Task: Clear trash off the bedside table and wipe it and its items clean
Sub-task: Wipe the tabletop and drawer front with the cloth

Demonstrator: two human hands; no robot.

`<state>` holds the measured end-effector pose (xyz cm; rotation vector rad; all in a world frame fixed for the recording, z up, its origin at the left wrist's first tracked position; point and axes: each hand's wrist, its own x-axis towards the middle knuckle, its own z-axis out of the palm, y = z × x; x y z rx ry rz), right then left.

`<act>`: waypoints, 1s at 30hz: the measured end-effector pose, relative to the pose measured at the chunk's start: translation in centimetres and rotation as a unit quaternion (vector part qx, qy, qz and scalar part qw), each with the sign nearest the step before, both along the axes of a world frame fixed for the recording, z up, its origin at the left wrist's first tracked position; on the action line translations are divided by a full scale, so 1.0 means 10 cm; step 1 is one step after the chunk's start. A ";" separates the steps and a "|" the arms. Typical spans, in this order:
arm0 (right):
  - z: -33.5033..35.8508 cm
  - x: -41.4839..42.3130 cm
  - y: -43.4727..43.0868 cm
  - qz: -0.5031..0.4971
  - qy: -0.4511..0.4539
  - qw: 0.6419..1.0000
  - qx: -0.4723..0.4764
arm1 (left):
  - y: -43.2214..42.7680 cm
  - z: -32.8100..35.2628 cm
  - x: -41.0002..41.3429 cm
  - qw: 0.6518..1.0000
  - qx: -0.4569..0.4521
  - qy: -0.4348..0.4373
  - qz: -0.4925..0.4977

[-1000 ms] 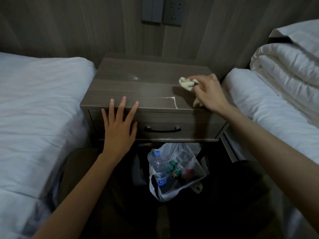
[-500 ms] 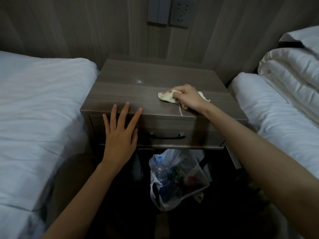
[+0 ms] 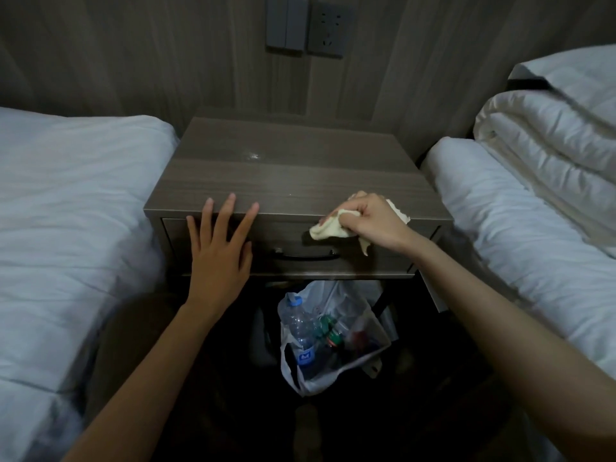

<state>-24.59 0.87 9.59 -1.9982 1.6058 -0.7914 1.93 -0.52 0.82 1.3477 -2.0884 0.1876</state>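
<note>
Left of centre, my left hand (image 3: 216, 258) lies flat against the table (image 3: 300, 181) front, fingers (image 3: 230, 211) straight and spread over its top edge. Right of centre, my right hand (image 3: 373, 225) grips a crumpled pale cloth (image 3: 328, 228) at that same edge. Lower centre, a plastic bag (image 3: 336, 375) holds bottles (image 3: 300, 328).

The bedside table (image 3: 300, 181) is brown wood, with a flat top and one drawer with a dark handle (image 3: 305, 254). A small white spot (image 3: 255, 156) sits on the top, near the back. The cloth (image 3: 328, 230) is pale yellow and all bunched up. The right hand (image 3: 370, 221) grips it at the table's front edge, on the right side, and it hangs over the drawer front. Under the table is a see-through trash bag (image 3: 376, 353), open at the top. A plastic bottle (image 3: 298, 325) with a blue cap stands in it with other trash
</note>
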 end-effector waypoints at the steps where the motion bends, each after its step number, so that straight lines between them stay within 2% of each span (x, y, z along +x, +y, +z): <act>1: 0.00 -0.02 0.02 -0.012 0.003 1.000 -0.005 | 0.00 0.00 0.00 1.000 0.000 0.000 0.001; 5: 0.10 -0.17 0.14 -0.115 -0.109 0.984 -0.077 | 0.00 0.01 -0.01 1.000 -0.004 -0.003 0.003; 6: 0.13 -0.27 0.15 -0.154 -0.100 0.977 -0.106 | 0.00 0.00 -0.01 1.000 -0.004 -0.003 0.003; 9: 0.17 -0.66 0.12 -0.251 0.008 0.956 -0.154 | 0.00 -0.01 -0.01 1.000 -0.006 -0.002 0.004; 11: 0.15 -0.89 0.07 -0.297 0.048 0.946 -0.125 | 0.00 -0.01 -0.02 1.000 -0.008 -0.002 0.003; 15: 0.02 -1.08 -0.04 -0.347 0.114 0.931 -0.002 | -0.01 -0.02 -0.02 1.000 -0.010 0.001 0.005; 22: -0.04 -0.77 -0.15 -0.290 0.104 0.952 0.000 | -0.02 -0.02 -0.05 1.000 0.003 0.001 0.009; 30: -0.14 -0.09 0.05 -0.180 0.059 0.979 -0.069 | 0.00 -0.04 -0.01 1.000 0.004 -0.001 -0.007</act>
